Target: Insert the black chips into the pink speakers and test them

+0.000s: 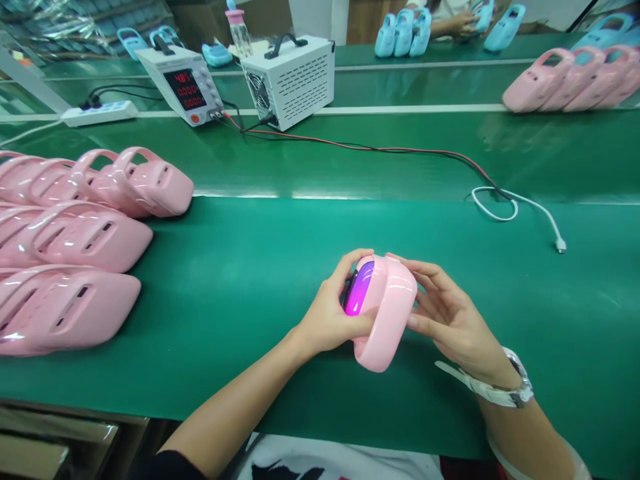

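Observation:
A pink device with a loop handle [389, 313], its side panel glowing purple, is held above the green work surface, tilted. My left hand [335, 310] grips it from the left, thumb across its near side and fingers at the back. At its right side, my right hand [445, 313] touches it with bent fingertips, holding it lightly between fingers and thumb. The front of the device is mostly turned away from view. To the right lies a white cable [537, 203] with its plug [561, 246] on the surface, apart from both hands.
Rows of matching pink devices [100, 237] stand at the left; more pink ones [537, 80] are at the far right. A lit power supply [185, 90] and a vented white box [295, 80] sit at the back. Across the table show blue devices [403, 33] and a co-worker's hand [463, 23].

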Action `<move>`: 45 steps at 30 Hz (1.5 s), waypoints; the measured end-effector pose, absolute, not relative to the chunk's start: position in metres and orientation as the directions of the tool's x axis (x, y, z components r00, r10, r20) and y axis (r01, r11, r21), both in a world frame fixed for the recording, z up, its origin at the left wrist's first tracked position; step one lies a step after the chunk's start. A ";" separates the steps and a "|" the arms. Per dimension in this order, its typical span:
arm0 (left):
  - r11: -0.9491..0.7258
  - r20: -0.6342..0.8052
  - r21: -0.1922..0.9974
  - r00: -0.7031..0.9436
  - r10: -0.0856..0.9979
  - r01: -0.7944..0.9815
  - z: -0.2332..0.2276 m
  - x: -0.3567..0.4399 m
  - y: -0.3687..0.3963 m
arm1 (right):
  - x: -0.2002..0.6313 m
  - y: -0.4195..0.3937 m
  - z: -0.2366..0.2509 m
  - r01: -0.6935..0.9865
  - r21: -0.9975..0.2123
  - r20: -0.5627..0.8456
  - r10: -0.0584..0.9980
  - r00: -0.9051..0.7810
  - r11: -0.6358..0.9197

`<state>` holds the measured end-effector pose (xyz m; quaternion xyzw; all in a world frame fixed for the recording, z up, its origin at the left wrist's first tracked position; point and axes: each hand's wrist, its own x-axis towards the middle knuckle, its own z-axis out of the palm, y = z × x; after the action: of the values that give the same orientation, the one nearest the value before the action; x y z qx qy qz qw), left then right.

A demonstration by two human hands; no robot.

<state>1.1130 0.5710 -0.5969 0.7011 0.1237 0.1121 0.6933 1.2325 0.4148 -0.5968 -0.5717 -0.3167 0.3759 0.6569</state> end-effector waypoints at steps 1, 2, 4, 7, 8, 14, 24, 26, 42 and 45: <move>-0.008 -0.017 1.000 0.944 0.329 0.021 -0.597 1.113 0.571 | 1.233 0.415 -0.597 -0.125 -0.990 -0.015 0.855 0.518 0.059; -0.009 -0.017 1.000 0.944 0.329 0.021 -0.597 1.113 0.571 | 1.233 0.415 -0.597 -0.122 -0.991 -0.015 0.855 0.518 0.057; -0.016 -0.012 1.000 0.945 0.328 0.018 -0.597 1.113 0.571 | 1.233 0.415 -0.596 -0.125 -0.990 -0.009 0.857 0.515 0.064; -0.026 -0.009 0.999 0.944 0.330 0.019 -0.599 1.113 0.571 | 1.233 0.415 -0.597 -0.130 -0.989 -0.006 0.858 0.514 0.071; -0.033 -0.009 0.999 0.944 0.328 0.021 -0.599 1.113 0.571 | 1.233 0.415 -0.597 -0.131 -0.989 -0.010 0.857 0.515 0.068; -0.113 0.029 0.994 0.947 0.320 0.008 -0.601 1.113 0.572 | 1.232 0.415 -0.595 -0.141 -0.988 -0.021 0.854 0.520 0.062; -0.130 0.038 0.991 0.950 0.311 0.003 -0.603 1.113 0.572 | 1.232 0.416 -0.595 -0.127 -0.991 -0.023 0.858 0.512 0.049; -0.133 0.035 0.991 0.950 0.311 0.007 -0.603 1.113 0.572 | 1.232 0.416 -0.595 -0.128 -0.991 -0.025 0.859 0.512 0.048; -0.051 0.022 0.999 0.941 0.338 -0.005 -0.604 1.114 0.568 | 1.233 0.415 -0.592 -0.162 -0.986 -0.054 0.848 0.527 0.038; 0.034 0.032 0.998 0.917 0.397 -0.050 -0.604 1.117 0.568 | 1.234 0.414 -0.590 -0.179 -0.978 -0.013 0.834 0.551 0.104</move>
<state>1.1166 0.5678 -0.6042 0.6768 0.1282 0.1580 0.7075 1.2339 0.4142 -0.5899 -0.5570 -0.2939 0.3715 0.6822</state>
